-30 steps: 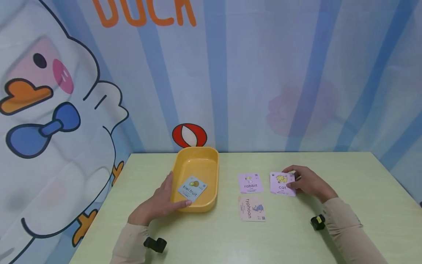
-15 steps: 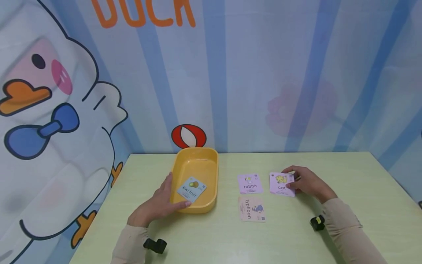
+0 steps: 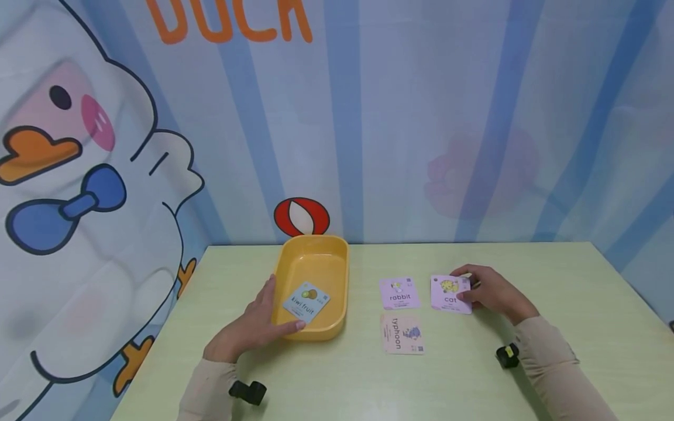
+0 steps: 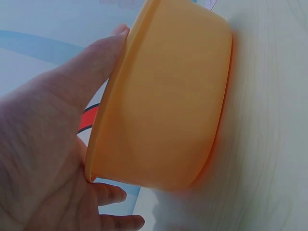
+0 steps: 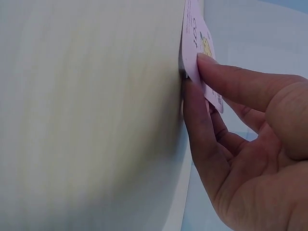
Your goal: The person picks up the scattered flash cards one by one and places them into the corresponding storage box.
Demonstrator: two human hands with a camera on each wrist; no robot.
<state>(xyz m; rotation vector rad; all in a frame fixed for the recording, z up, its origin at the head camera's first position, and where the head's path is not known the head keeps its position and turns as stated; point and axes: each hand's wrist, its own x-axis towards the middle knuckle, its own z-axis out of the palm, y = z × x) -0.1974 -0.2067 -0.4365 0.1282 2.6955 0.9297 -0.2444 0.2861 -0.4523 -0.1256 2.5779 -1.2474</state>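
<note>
In the head view, a yellow plastic tray [image 3: 312,258] stands on the table, and a kiwi fruit flashcard [image 3: 307,302] lies inside it. My left hand [image 3: 250,327] rests on the tray's near-left corner: the thumb lies over the near rim, and the straight fingers run along the left side. To the right, my right hand [image 3: 495,292] pinches the right edge of the cat flashcard [image 3: 446,293]. In the right wrist view the thumb is on top of the cat flashcard [image 5: 192,57] and a finger is under it, with that edge close to the tabletop.
A rabbit flashcard [image 3: 399,293] lies between the tray and the cat flashcard. Below it is a typhoon flashcard [image 3: 402,334], turned sideways. The pale table [image 3: 363,386] meets a duck-print cloth backdrop [image 3: 389,117] at its back edge. Small black devices [image 3: 247,392] sit at the wrists.
</note>
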